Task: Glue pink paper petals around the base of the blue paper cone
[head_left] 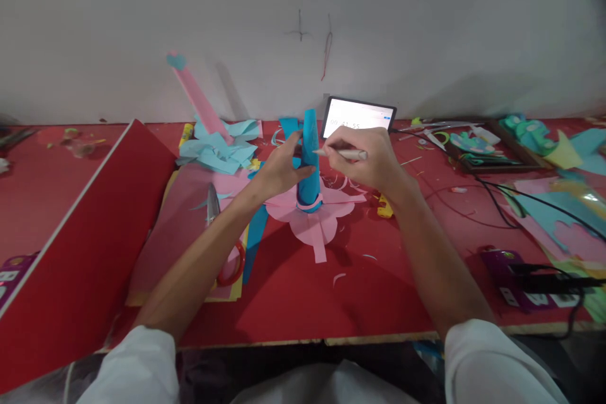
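Observation:
A rolled blue paper tube [309, 167] stands upright, tilted very slightly, on a pink paper flower [312, 229] with rounded petals and narrow strips. Around its foot runs a pink paper band [310, 206]. My left hand [279, 170] holds the tube from the left, thumb across its front and the other fingers partly hidden behind it. In my right hand [367, 154] is a light-coloured pen [350, 154], pinched in a writing grip. Its tip is at the tube's right side; whether it touches the paper, I cannot tell.
Behind the tube leans a lit tablet [358, 117]. Left lie light-blue paper pieces [218, 151], red-handled scissors [231, 268], stacked coloured sheets [165, 227] and a red upright divider [95, 246]. Right are yellow tape [385, 206], black cables [502, 202], a tray [502, 164] and a purple power strip [506, 278].

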A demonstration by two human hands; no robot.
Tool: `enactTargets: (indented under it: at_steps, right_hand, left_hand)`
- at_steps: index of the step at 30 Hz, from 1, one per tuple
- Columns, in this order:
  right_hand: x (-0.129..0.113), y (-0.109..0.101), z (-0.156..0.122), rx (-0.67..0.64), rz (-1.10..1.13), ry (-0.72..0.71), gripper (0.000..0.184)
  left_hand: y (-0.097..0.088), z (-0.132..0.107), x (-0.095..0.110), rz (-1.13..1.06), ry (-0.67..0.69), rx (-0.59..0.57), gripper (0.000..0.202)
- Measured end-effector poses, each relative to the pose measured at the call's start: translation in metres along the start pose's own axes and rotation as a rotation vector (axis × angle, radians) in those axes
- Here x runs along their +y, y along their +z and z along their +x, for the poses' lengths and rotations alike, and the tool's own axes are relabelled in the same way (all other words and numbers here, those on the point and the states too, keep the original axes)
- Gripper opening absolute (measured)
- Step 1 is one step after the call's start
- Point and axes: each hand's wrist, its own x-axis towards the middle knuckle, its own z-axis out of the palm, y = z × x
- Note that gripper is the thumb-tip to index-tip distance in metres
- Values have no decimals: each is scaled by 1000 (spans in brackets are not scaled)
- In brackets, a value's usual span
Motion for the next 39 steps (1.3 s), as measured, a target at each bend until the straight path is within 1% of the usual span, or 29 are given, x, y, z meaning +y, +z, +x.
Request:
enactTargets:
  at_steps: [3,9,15,23,25,28,30,32,36,39]
  right_hand:
    - [0,0,0,-13,-9,-1,12]
    - [0,-1,0,33,-3,5,14]
    - [0,0,0,-30,48,-2,12]
    - [0,-1,0,-16,38,17,12]
    - [-2,-2,-1,22,34,17,13]
    - [-8,-4,-8,188,36,54,16]
    - [-12,-4,-17,265,37,78,18]
    - [-14,-1,-28,235,38,66,18]
    - [-12,7,-46,89,70,19,14]
    - [-12,13,-49,19,102,53,16]
  left_hand:
    - [0,0,0,-3,11,-9,52]
    - [1,-1,1,-20,-13,4,57]
    - [1,-1,-1,-12,-10,2,55]
    - [1,-1,0,-22,-12,6,59]
    - [1,-1,-1,-41,-12,9,61]
    - [1,0,-3,-57,-65,31,64]
    - [1,1,-3,-54,-79,46,63]
    - [0,1,-2,-59,-56,52,60]
    - [-3,1,0,-113,-47,50,53]
    - [-3,2,-1,-143,-60,74,51]
